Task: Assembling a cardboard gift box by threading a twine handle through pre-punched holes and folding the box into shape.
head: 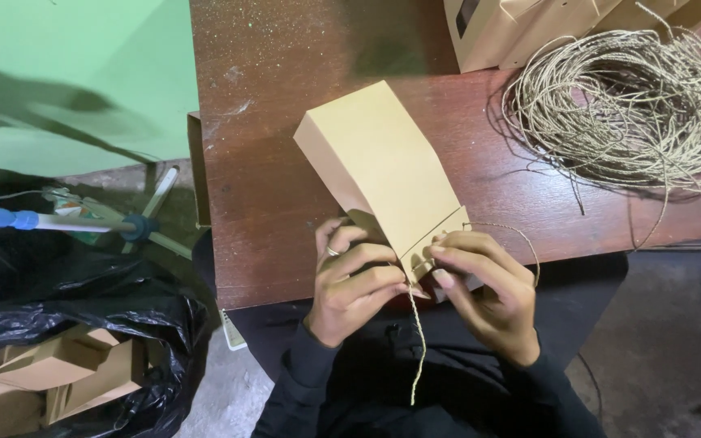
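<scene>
Both hands (pixel 423 284) close together, fingers curled

A folded brown paper bag (pixel 383 174) lies tilted on the dark wooden table (pixel 269 203), its open end reaching the near edge, where both hands meet — the left hand (pixel 350 284) and right hand (pixel 484 292) each pinch the bag's mouth and a strand of twine (pixel 418 341) that hangs down past the edge. A loose coil of twine (pixel 634 113) sits toward the table's far right corner, beside more paper bags (pixel 521 28). On the floor to the left, a black plastic sack (pixel 83 316) holds flattened cardboard pieces (pixel 66 373).
</scene>
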